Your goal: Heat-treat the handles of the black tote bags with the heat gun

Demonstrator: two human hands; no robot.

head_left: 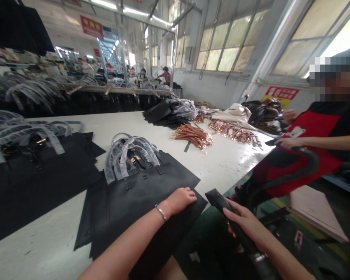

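A stack of flat black handbags [142,182] lies on the table before me, their handles [131,153] wrapped in clear plastic and gold fittings between them. My left hand [179,201], a silver bangle at its wrist, has its fingers curled at the right edge of the top bag. To the right, just off the table edge, my right hand [242,219] is wrapped round a black flat-ended nozzle [217,199] on a dark tube. The nozzle tip points toward the bags and is apart from them. Part of its grip is hidden by my fingers.
More black bags [46,175] lie at left. Brown straps with gold clips [192,136] and a further dark stack [163,112] lie across the table [113,120]. A person in a red apron [312,128] stands at right, holding a black hose [312,159]. A board [317,212] juts out below.
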